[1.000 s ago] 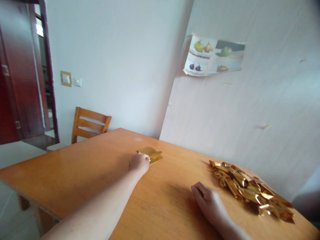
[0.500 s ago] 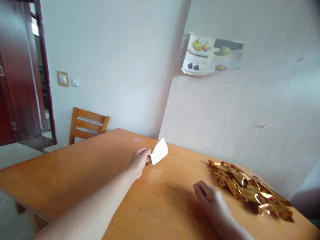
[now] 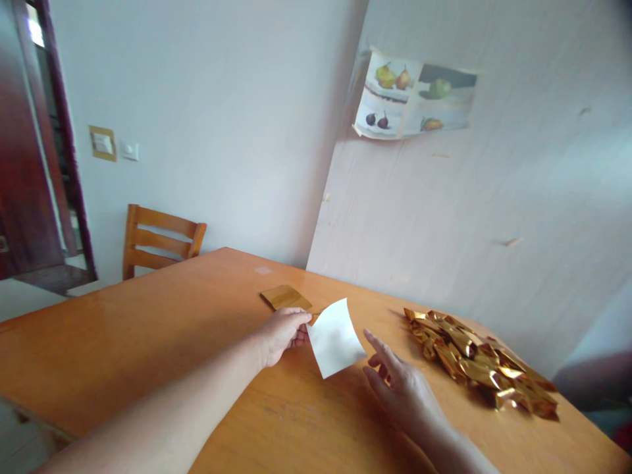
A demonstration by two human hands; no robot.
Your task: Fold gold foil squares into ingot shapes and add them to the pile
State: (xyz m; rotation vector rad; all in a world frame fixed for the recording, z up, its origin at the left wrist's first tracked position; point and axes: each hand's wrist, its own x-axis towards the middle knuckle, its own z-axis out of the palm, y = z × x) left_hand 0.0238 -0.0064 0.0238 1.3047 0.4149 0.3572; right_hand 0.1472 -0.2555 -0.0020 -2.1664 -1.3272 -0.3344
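Observation:
My left hand (image 3: 291, 336) pinches a square white paper sheet (image 3: 336, 339) by its left edge, thumb on top, and holds it above the table. The sheet bends slightly, and a thin gold-brown edge shows beside the thumb. Just past the sheet's right corner is my right hand (image 3: 395, 375), thumb and forefinger apart, with nothing between them. Behind the left hand lies a flat stack of gold-coloured paper (image 3: 285, 297). Shiny folded gold paper pieces (image 3: 478, 362) form a heap to the right of my right hand.
The wooden table (image 3: 162, 329) runs up to the wall. A wooden chair (image 3: 162, 234) stands at its far left side. Fruit pictures (image 3: 415, 99) hang on the wall, and a dark red door (image 3: 22, 151) is at the left.
My left hand has brought the paper sheet nearer and to the right, off the gold stack. The right hand has uncurled its fingers and moved towards the sheet. The view has shifted slightly.

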